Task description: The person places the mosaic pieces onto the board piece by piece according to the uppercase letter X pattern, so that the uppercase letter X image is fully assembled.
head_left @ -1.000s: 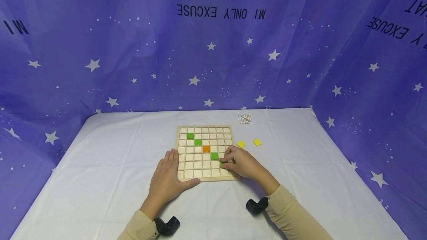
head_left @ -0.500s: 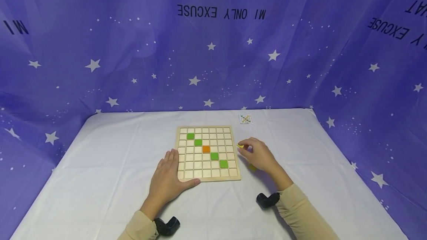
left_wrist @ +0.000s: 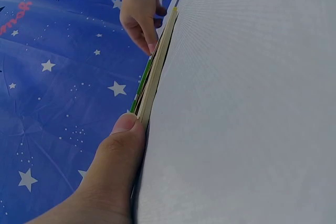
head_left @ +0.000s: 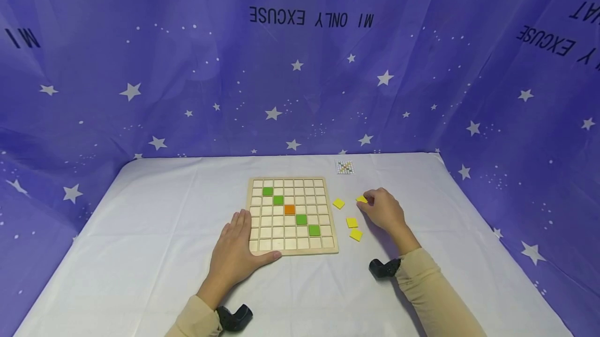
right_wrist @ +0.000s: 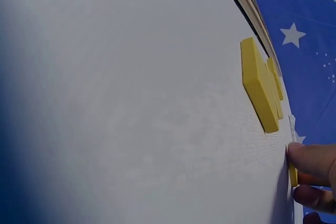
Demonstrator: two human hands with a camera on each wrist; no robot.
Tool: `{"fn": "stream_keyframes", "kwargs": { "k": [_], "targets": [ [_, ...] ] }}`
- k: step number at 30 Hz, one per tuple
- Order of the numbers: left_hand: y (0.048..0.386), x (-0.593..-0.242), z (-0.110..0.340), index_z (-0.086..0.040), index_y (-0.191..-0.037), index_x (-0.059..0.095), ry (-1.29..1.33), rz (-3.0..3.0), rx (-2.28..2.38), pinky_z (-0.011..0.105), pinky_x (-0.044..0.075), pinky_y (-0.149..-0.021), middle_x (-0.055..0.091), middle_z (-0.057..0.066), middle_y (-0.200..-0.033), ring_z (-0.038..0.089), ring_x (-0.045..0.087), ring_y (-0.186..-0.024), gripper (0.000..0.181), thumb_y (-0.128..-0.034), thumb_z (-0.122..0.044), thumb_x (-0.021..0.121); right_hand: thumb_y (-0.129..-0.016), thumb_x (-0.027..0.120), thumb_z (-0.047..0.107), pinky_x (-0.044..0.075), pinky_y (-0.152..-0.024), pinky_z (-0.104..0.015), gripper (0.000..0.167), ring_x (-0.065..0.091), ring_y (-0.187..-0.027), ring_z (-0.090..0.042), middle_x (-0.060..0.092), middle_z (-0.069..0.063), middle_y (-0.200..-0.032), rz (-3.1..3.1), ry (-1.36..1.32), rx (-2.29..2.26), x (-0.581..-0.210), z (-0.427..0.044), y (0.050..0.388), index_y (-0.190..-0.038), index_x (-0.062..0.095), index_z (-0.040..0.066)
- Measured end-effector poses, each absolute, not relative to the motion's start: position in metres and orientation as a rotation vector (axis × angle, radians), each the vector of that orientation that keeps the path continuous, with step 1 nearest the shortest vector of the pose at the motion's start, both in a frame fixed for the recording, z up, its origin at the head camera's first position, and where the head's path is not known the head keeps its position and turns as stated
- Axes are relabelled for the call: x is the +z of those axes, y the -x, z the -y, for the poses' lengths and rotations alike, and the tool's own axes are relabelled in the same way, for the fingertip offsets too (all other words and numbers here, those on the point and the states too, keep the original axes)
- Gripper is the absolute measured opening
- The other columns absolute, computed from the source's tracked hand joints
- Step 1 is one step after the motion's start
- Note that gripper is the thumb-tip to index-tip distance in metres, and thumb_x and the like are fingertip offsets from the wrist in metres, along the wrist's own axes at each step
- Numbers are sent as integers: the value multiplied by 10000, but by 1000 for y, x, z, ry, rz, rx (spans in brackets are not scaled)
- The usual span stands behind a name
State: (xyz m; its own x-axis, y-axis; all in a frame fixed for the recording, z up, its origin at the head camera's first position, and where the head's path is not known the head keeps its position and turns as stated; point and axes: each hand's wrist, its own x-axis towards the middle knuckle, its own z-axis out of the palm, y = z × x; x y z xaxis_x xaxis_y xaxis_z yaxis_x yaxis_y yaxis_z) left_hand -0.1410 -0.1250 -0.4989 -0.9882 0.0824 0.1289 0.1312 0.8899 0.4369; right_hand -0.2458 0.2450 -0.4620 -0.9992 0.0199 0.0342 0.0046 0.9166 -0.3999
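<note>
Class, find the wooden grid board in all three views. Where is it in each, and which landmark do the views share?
Head: the wooden grid board lies below the picture's centre, seen from above.
Left wrist: wooden grid board edge-on, a narrow slanting strip at upper middle.
Right wrist: only an edge of the wooden grid board, slanting at upper right.
Shared landmark: the star-printed backdrop.
</note>
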Motion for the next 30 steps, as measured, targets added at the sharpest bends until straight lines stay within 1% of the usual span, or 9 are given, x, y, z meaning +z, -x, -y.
{"fn": "stream_keyframes", "kwargs": {
  "k": [2,5,10,14,17,21,25,30],
  "targets": [
    [141,-499,125,41,-1557,207,168,2950,-689,509,192,-1249,214,199,-1638,363,188,-1532,1362,-649,-893,606,-901,731,280,531,-817,-446,360,631,-967,-275,652,-129,-1063,3026,1,670,-463,-244,247,-1176,693,50],
    [141,-499,125,41,-1556,206,170,2950,-688,508,191,-1250,213,200,-1638,363,186,-1533,1362,-650,-894,604,-908,721,207,510,-798,-429,285,611,-939,-271,646,-122,-1050,3009,-29,744,-465,-242,249,-1151,655,73],
    [141,-499,126,41,-1556,212,167,2947,-689,512,195,-1248,216,201,-1637,365,189,-1532,1364,-645,-895,606,-913,702,140,462,-755,-389,230,578,-873,-248,648,-92,-985,2973,-47,902,-469,-237,256,-1123,612,123],
    [142,-500,126,40,-1556,212,168,2951,-690,513,192,-1249,215,201,-1637,365,188,-1532,1368,-643,-904,596,-920,697,143,449,-762,-360,208,574,-878,-238,639,-73,-945,2932,-70,1011,-469,-229,262,-1118,635,130],
    [142,-500,125,42,-1555,213,170,2951,-691,512,190,-1250,214,202,-1637,365,186,-1532,1369,-644,-908,589,-928,691,158,449,-759,-345,201,578,-902,-245,640,-74,-962,2911,-101,1084,-466,-217,266,-1121,642,133],
    [142,-500,125,51,-1549,224,173,2938,-693,516,197,-1246,228,212,-1631,371,195,-1529,1366,-643,-899,603,-929,691,167,466,-701,-310,188,597,-913,-242,654,-75,-974,2897,-184,1162,-460,-198,271,-1111,657,138],
    [141,-499,124,63,-1539,244,174,2918,-699,528,214,-1238,251,225,-1619,388,216,-1519,1359,-642,-884,625,-923,700,159,473,-633,-264,183,606,-879,-211,664,-58,-963,2901,-265,1225,-458,-178,275,-1103,673,141],
    [141,-499,124,57,-1545,231,168,2937,-695,526,207,-1242,234,217,-1627,380,203,-1524,1360,-648,-893,607,-922,705,164,452,-629,-266,194,580,-806,-174,658,-30,-955,2921,-300,1272,-457,-156,278,-1114,679,160]
  ]
}}
